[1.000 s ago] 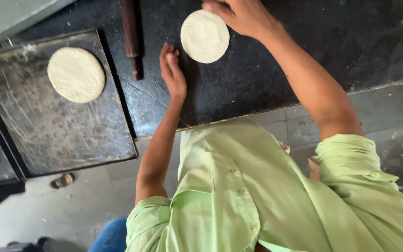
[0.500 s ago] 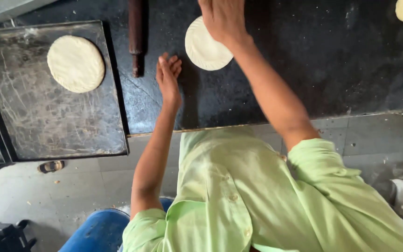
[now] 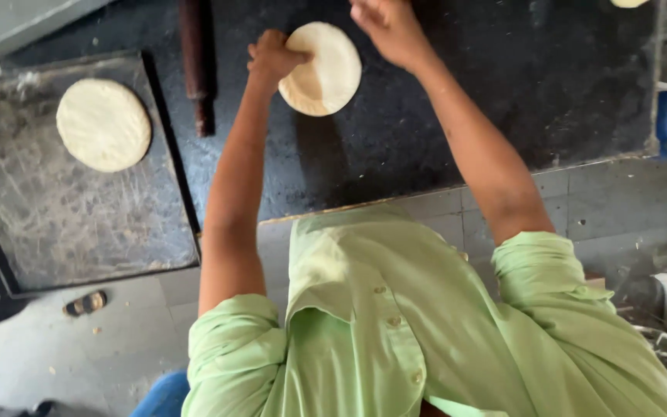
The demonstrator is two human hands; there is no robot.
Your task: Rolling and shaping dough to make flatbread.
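Head view: black stone counter (image 3: 457,116), tiled floor below. My left hand (image 3: 273,58) is curled shut, gripping the left edge of the dough disc (image 3: 326,69). My right hand (image 3: 386,27) pinches its upper right edge, fingers closed. Rolling pin (image 3: 197,62) lies just left of my left hand; farther left, a metal tray (image 3: 79,224) carries a second disc (image 3: 103,124).

A dough round (image 3: 321,69) lies on the counter (image 3: 465,100), the left hand (image 3: 273,56) touching its left edge and the right hand (image 3: 386,27) at its upper right edge. A rolling pin (image 3: 198,62) lies on the counter just left of the left hand. Further left sits a tray (image 3: 63,208), with a second round (image 3: 103,124) on it. Another round (image 3: 628,2) lies at the counter's far right.
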